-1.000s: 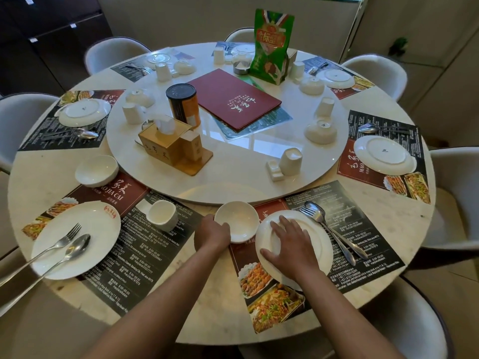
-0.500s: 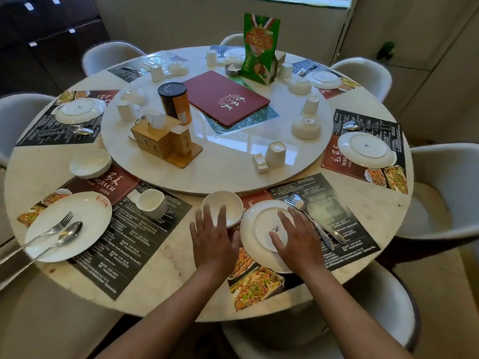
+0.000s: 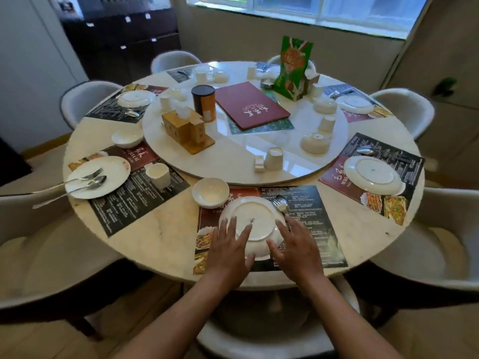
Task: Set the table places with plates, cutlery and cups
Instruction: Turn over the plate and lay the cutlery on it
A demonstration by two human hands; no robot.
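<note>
Both hands' straight fingers seemingly on upturned plate.

The round cream marble tabletop shows faint brown veining, and at its near edge a plain white round china plate lies on a black paper placemat printed with white text, a dark red band and food photos. Toward the middle stand a maroon menu folder with pale lettering, a green printed card stand and an orange canister with a black lid.

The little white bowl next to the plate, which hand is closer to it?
Left. The left hand lies on the plate's near left edge, just below the bowl. The right hand is on the plate's right side, farther away.
</note>
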